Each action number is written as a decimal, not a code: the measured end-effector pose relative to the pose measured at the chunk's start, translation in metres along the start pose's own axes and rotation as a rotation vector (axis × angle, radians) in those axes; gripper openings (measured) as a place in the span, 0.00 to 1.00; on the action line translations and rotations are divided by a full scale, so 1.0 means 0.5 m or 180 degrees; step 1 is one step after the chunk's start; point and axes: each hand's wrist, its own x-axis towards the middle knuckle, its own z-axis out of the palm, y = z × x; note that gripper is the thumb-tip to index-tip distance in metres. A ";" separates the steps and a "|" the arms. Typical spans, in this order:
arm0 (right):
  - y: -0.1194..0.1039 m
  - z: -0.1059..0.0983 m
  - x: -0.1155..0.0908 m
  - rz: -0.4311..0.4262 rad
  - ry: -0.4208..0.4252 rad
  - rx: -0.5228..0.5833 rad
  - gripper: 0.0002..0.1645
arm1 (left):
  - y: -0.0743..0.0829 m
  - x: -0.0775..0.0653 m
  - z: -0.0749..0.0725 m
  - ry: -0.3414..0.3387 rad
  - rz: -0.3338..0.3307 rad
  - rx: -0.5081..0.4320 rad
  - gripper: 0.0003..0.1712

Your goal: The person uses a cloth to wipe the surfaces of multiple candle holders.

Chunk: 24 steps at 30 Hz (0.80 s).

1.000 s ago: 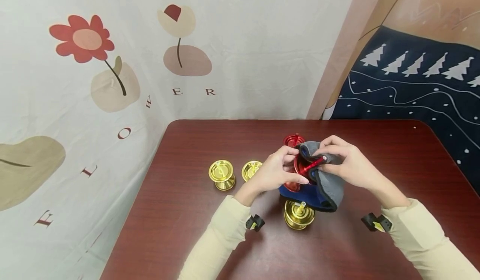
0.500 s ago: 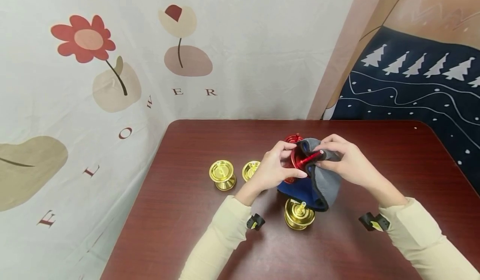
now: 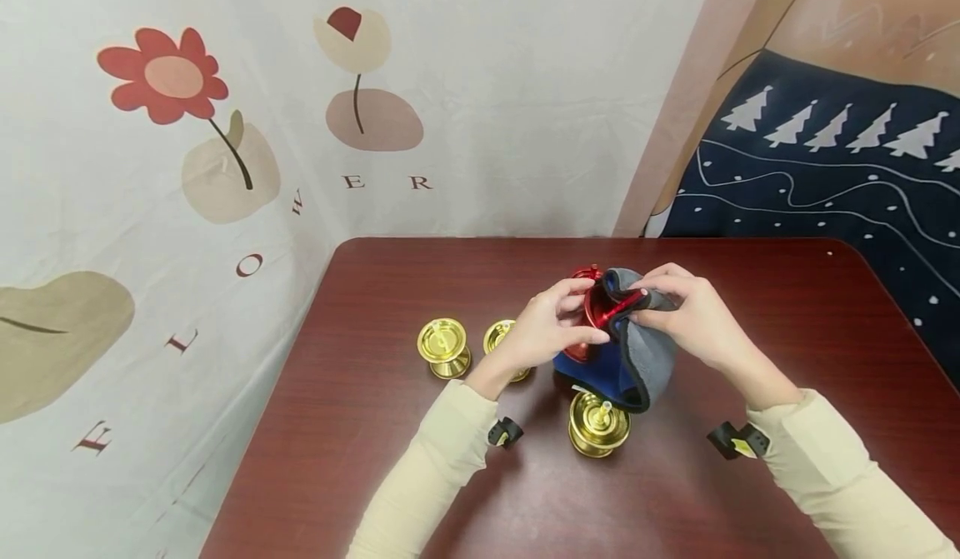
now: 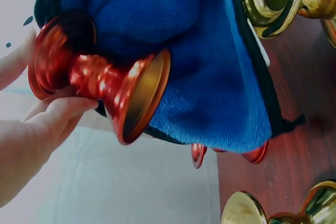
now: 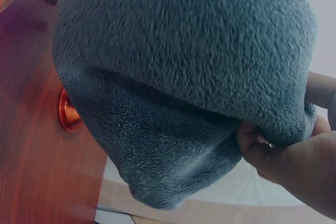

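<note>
Glossy flared candleholder [image 4: 93, 77] is pinched by left fingers [image 4: 71, 108], plush cloth [image 5: 184, 51] by right fingers [image 5: 253, 144].

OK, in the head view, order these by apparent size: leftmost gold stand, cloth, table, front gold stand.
1. Table
2. Cloth
3. Front gold stand and leftmost gold stand: too alike to rank; the front one sits nearer the camera.

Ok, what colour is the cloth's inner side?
Blue; the cloth's inner side shows best in the left wrist view.
</note>
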 end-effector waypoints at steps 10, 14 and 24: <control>-0.007 -0.018 0.026 -0.0428 -0.0210 -0.0188 0.13 | 0.011 0.005 -0.010 -0.0024 0.0150 0.0107 0.41; -0.012 -0.023 0.034 -0.0528 -0.0289 -0.0184 0.14 | 0.013 0.005 -0.013 -0.0056 0.0151 0.0126 0.40; -0.018 -0.008 0.027 -0.0047 -0.0185 0.0055 0.14 | 0.009 0.001 -0.002 0.0427 0.0223 0.0161 0.39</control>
